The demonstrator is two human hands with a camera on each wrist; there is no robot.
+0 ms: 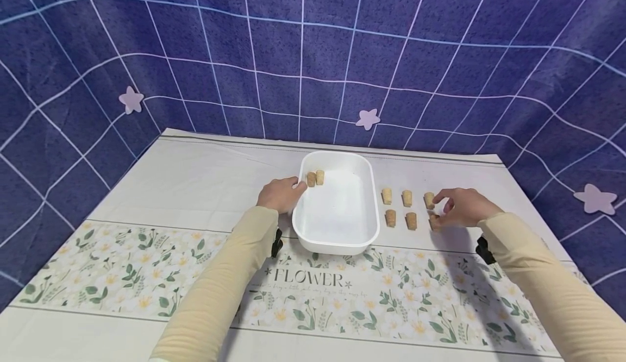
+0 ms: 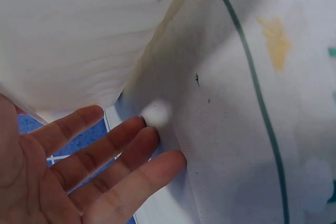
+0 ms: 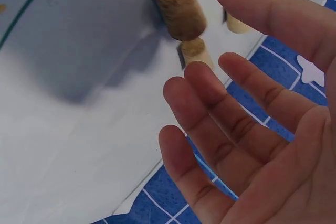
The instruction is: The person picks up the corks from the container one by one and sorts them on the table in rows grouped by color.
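A white tray (image 1: pixel 337 248) stands on the table, with two corks (image 1: pixel 320 177) upright against its far left wall. My left hand (image 1: pixel 281 194) holds the tray's left wall, the thumb over the rim. In the left wrist view, the left fingers (image 2: pixel 121 166) extend along the outside and the thumb is hidden. Right of the tray, several corks stand in two rows. My right hand (image 1: pixel 464 207) is over the rightmost pair, a darker near cork (image 3: pixel 179 7) and a paler far cork (image 3: pixel 196 53). Its thumb and fingers are spread apart, with nothing held.
A white tablecloth with a floral band (image 1: pixel 415 307) marked FLOWER covers the table. Behind it hangs a blue curtain (image 1: pixel 274 52) with a grid and stars. Other corks (image 1: pixel 407 198) stand between the tray and my right hand.
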